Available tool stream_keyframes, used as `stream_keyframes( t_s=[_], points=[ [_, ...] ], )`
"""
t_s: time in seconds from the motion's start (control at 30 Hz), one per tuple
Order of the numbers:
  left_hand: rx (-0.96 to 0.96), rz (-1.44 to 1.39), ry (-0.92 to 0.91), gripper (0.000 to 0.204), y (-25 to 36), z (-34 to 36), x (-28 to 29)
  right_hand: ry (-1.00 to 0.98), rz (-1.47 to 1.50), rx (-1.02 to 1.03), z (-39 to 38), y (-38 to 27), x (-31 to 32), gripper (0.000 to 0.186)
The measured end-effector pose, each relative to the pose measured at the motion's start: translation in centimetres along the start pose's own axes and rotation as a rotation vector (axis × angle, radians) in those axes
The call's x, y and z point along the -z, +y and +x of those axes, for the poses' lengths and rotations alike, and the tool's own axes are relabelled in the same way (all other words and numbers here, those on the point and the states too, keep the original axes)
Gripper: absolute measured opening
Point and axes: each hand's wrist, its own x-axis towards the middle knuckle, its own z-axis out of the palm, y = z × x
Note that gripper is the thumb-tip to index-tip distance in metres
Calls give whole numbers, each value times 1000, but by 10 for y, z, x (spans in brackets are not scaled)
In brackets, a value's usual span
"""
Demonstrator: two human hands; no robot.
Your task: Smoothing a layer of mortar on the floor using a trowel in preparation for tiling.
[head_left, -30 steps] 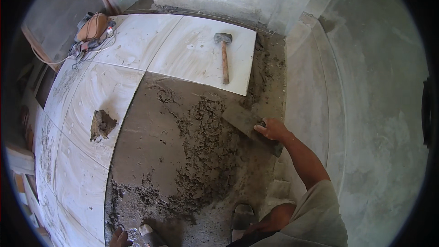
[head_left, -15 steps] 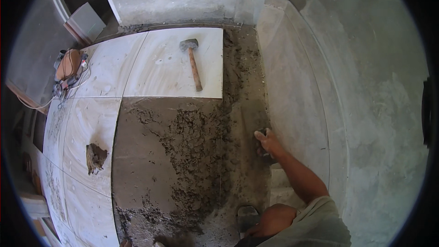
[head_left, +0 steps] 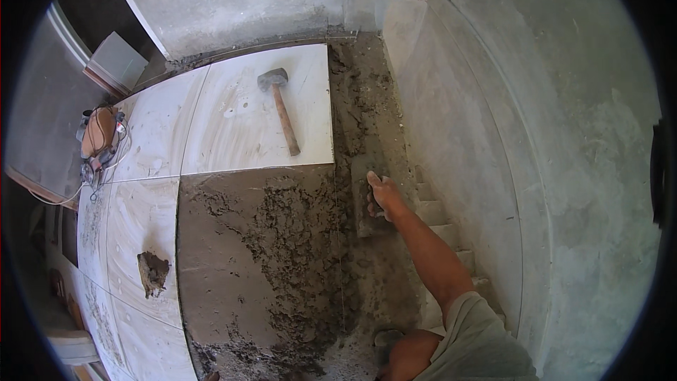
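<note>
My right hand (head_left: 385,197) is closed on the handle of a flat metal trowel (head_left: 368,224), which lies over the wet mortar in the strip beside the right-hand wall. Left of it is a square bed of rough mortar (head_left: 247,261), bordered by dirty white tiles (head_left: 134,204). A rubber mallet with a wooden handle (head_left: 283,118) rests on the upper tile, and a clump of mortar (head_left: 153,271) sits on a left tile. A small skin-coloured tip (head_left: 210,376) at the bottom edge may be my left hand; its fingers are hidden.
A power tool with cords (head_left: 100,134) lies at the left edge of the tiles. Loose boards or tiles (head_left: 120,60) lean at the upper left. Narrow steps (head_left: 444,233) run along the right wall (head_left: 578,162). A grey wall (head_left: 247,3) stands at the back.
My right hand and trowel have moved up and leftward along the mortar strip, the trowel swinging from diagonal to nearly lengthwise. My view has shifted, and my left hand has mostly left the picture.
</note>
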Motion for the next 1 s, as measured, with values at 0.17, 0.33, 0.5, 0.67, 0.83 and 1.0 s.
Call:
stream_keyframes(
  t_s=[0.17, 0.33, 0.5, 0.67, 0.83, 1.0],
  points=[
    [88, 91, -63, 43, 1, 20, -10, 10, -39, 18, 31, -14, 0, 45],
    [85, 129, -68, 45, -2, 38, -22, 46, -7, 2, 70, -44, -7, 43],
    [109, 137, -67, 45, -17, 44, -31, 24, -48, 12, 87, -55, -6, 44],
    [129, 168, -81, 44, -17, 41, -39, 20, -20, 79, 129, -77, -16, 43],
    [120, 157, -30, 42, -12, 36, -40, 57, -124, 15, 159, -105, -19, 48],
    [132, 189, -2, 41, -18, 27, -40, 180, -347, 77, 178, -93, -25, 43]
  ],
)
